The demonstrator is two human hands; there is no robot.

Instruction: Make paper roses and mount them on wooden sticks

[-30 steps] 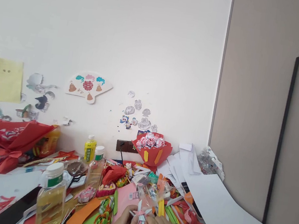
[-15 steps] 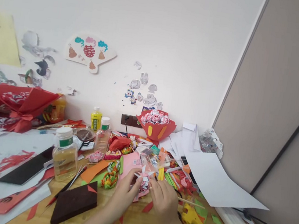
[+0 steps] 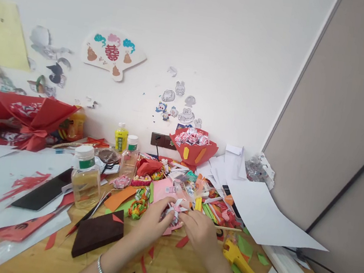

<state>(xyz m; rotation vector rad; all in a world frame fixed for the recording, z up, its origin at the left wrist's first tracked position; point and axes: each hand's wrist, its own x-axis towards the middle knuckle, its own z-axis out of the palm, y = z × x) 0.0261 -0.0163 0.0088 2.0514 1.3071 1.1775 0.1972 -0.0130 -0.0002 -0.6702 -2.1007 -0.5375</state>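
Between my hands, over the middle of the table, is a pink-and-white folded paper flower (image 3: 176,209) with pointed strips sticking out at its top. My left hand (image 3: 156,216) grips its left side, thumb and fingers closed on it. From the right, my right hand (image 3: 198,230) pinches a strip at the flower's edge with bent fingers. The fingertips partly hide the flower's lower part. Just behind lies a pink sheet (image 3: 162,189) with a small label. Green-and-orange woven paper pieces (image 3: 138,208) lie left of my left hand.
A yellow glue gun (image 3: 245,266) lies at right, its cord running forward. At left stand a bottle of pale liquid (image 3: 85,181), a dark brown block (image 3: 99,233) and a black tablet-like slab (image 3: 44,190). A red-wrapped bouquet (image 3: 193,149) stands by the wall; white paper (image 3: 268,216) curls at right.
The view has tilted down slightly, so the table things sit higher and both bracelets show more. My hands stay on the paper flower, its strips shifted a little.
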